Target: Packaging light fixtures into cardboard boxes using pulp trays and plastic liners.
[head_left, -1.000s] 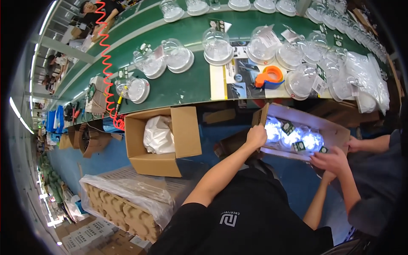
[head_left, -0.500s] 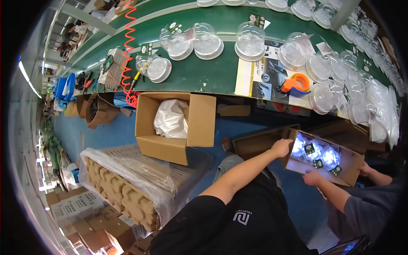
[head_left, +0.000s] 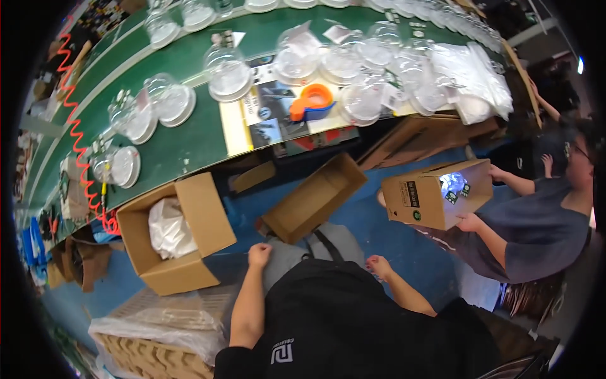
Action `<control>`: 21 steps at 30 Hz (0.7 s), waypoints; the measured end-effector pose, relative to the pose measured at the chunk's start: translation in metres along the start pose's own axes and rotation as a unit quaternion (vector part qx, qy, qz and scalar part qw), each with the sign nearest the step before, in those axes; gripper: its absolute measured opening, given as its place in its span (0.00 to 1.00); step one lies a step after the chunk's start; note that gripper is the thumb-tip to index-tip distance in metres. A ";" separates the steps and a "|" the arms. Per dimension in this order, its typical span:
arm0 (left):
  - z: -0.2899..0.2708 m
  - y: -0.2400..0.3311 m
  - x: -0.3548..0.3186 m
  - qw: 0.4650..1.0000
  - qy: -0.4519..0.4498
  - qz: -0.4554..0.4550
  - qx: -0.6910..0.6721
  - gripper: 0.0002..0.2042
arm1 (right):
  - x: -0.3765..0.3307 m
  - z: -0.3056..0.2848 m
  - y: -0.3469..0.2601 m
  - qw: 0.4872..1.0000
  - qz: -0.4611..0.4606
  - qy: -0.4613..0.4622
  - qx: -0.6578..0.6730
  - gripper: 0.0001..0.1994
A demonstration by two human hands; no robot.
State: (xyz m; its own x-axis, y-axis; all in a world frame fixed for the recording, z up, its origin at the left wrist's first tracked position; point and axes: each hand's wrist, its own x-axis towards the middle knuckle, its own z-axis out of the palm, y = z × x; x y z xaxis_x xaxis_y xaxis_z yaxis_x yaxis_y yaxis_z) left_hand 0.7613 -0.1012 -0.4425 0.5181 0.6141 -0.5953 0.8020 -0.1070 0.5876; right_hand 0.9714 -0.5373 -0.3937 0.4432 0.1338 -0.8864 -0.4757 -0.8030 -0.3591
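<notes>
My left hand (head_left: 259, 254) hangs loosely closed with nothing visible in it, beside the grey cloth over my lap. To the right, my right hand (head_left: 379, 266) is held low with its fingers partly curled but apart, and it holds nothing I can see. An empty long cardboard box (head_left: 315, 197) lies tilted just beyond my lap, touched by neither hand. A co-worker at the right grips a cardboard box (head_left: 413, 201) with both hands. Inside it glow lit clear globes (head_left: 452, 183) with dark green tags, partly hidden by the box wall.
An open carton (head_left: 207, 211) with a white plastic bag (head_left: 169, 228) stands at the left. Clear domes (head_left: 228, 72), an orange tape dispenser (head_left: 314, 101) and white plastic bags (head_left: 470, 82) lie on the green bench (head_left: 189, 148). Wrapped moulded trays (head_left: 154, 325) are stacked at lower left.
My left hand has let go of the box with the lit globes and drawn back to my lap. The co-worker holds that box farther away. My view has turned right; my right hand now shows.
</notes>
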 end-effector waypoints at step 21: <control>0.194 -0.052 -0.354 0.888 0.274 -0.281 -0.239 0.09 | 0.145 -0.132 -0.007 0.940 -0.120 -0.242 -0.207 0.10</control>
State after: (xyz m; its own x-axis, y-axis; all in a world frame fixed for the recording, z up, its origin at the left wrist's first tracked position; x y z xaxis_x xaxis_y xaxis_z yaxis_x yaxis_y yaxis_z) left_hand 0.5933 -0.4648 -0.3687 -0.2505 0.7681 -0.5893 0.6032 0.5999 0.5256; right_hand 1.1391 -0.5891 -0.4809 0.0540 0.5091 -0.8590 -0.0254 -0.8593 -0.5109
